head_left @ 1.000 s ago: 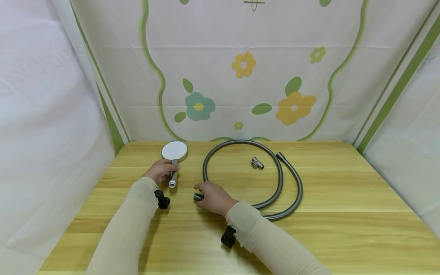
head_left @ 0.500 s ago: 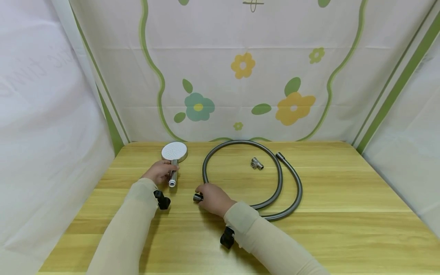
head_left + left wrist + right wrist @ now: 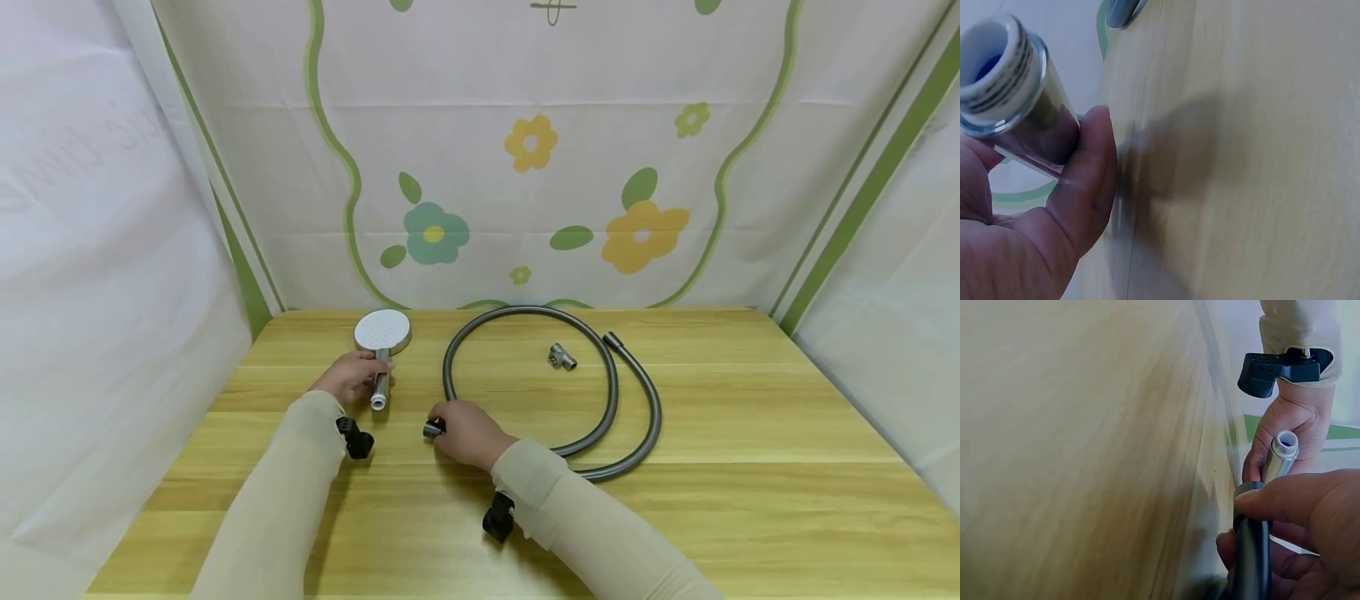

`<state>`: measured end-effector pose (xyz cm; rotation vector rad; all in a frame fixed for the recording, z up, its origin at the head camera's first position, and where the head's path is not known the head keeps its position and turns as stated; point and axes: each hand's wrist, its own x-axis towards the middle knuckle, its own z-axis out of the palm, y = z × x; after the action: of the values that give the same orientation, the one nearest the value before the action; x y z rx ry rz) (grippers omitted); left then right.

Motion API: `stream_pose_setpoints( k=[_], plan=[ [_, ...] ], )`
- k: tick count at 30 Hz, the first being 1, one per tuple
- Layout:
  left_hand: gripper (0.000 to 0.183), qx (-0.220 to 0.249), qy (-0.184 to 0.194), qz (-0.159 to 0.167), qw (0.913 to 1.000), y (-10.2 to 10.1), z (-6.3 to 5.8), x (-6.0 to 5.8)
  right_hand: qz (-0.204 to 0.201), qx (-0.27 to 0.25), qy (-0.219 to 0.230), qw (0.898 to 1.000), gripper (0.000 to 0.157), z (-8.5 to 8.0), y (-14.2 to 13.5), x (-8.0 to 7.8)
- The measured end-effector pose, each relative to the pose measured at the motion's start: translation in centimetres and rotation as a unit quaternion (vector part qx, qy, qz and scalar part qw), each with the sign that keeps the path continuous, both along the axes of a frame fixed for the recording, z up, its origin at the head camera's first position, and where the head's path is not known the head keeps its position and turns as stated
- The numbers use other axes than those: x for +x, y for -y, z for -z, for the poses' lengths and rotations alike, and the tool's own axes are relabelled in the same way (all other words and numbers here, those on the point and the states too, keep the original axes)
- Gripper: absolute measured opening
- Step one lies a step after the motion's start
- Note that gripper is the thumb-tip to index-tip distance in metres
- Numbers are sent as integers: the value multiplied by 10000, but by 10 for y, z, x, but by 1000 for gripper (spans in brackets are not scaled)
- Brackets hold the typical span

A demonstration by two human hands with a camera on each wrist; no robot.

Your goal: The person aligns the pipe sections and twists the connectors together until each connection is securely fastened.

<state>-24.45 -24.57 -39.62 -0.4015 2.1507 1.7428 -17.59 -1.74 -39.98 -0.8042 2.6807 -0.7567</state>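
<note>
My left hand [image 3: 349, 377] grips the chrome handle of a shower head [image 3: 383, 331], whose round white spray face points up. In the left wrist view the handle's white threaded end [image 3: 997, 69] shows close up, with thumb and fingers around the handle. My right hand [image 3: 471, 433] pinches the end of a dark grey shower hose [image 3: 615, 392] between thumb and fingers. That hose end [image 3: 1251, 506] faces toward the shower head handle, apart from it. The rest of the hose lies looped on the table, its other end fitting at the back right.
A small metal tee fitting [image 3: 561, 357] lies inside the hose loop on the wooden table [image 3: 750, 417]. White fabric walls with printed flowers stand at the back and both sides. A black wrist camera [image 3: 498, 517] sits on each sleeve.
The right fingers have settled closer round the hose end, with a little more of its fitting showing. The left hand and shower head hold nearly still.
</note>
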Motion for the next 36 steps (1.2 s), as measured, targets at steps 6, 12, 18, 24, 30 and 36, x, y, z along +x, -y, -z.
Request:
stream_pose_setpoints(
  k=[6, 12, 18, 24, 30, 36],
  plan=[
    [59, 213, 46, -48, 9998, -1, 0, -1, 25, -191, 150, 9997, 26, -2, -2, -2],
    [59, 446, 101, -131, 9989, -1, 2, -5, 75, -326, 226, 9992, 22, -3, -2, -3],
    [57, 518, 62, 8, 9986, 1, 0, -1, 180, -757, 406, 9961, 20, -6, -4, -4],
    [49, 359, 28, -27, 9993, 0, 1, 1, 250, -1037, 379, 9936, 21, -8, -6, -6],
    [53, 291, 3, -193, 9994, -4, 1, 1, 308, -1244, 459, 9907, 21, -9, -7, -7],
    [57, 556, -197, -381, 9975, -10, -5, 2, 375, -1447, 504, 9875, 22, -11, -10, -7]
  ],
)
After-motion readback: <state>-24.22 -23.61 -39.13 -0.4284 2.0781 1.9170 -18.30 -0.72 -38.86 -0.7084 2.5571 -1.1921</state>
